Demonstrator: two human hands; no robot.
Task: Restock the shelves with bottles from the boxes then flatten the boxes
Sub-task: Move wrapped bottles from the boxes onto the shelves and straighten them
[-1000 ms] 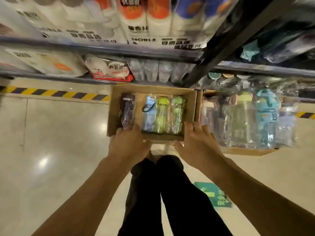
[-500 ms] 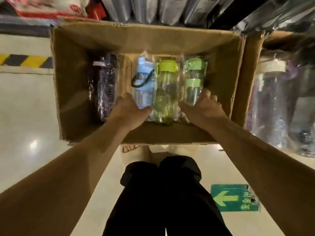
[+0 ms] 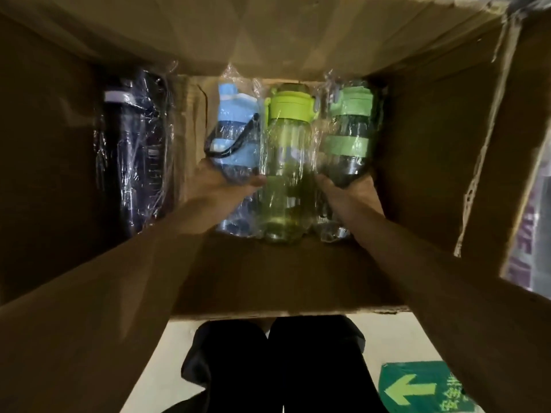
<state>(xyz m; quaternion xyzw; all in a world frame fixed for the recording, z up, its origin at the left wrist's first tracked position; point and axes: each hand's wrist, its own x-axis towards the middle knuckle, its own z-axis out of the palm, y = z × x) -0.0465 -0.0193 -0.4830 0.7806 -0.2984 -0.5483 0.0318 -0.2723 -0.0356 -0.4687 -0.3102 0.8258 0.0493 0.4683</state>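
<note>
Since a second ago I've reached into the box [image 3: 283,278], left hand [image 3: 222,186] now gripping the blue bottle [image 3: 235,138] and right hand [image 3: 354,192] the green-banded bottle [image 3: 346,146] lying there, so both look ready to lift shelfward.

Dim light is filling the box [image 3: 268,278] — glare is glinting on plastic wrap [image 3: 286,150] just beyond the fingers [image 3: 250,183], shadow is deepening left of them, edges are bowing and blurring.

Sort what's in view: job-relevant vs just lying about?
Job:
cardboard box
blue bottle, gripped by left hand
lime-lidded bottle
green bottle, gripped by right hand
dark bottle

Lying about:
green arrow floor sign
</note>
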